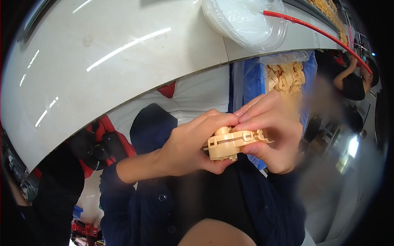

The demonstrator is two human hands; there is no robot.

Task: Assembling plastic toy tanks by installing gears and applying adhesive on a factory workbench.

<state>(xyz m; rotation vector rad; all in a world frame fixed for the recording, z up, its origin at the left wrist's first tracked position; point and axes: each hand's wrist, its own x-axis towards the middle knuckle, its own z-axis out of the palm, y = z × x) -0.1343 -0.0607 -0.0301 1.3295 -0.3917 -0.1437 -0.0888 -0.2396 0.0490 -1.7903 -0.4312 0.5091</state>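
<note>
Left hand bare, closed in grip before torso; digits curled, one stretched across top toward right, another bent in below. Left forearm bare near wrist, slanting slightly up to right; wrist roughly straight. Dark left sleeve pushed back from wrist. Right hand bare, closed in grip, turned inward; fingers bent leftward, tips just beside left hand's upper fingertip; thumb set below, opposing fingers. Dark right sleeve reaching near wrist. Bare leg at lower edge.

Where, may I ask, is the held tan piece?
The tan piece is held between the left hand and right hand, slightly right of the head view's centre.
</note>
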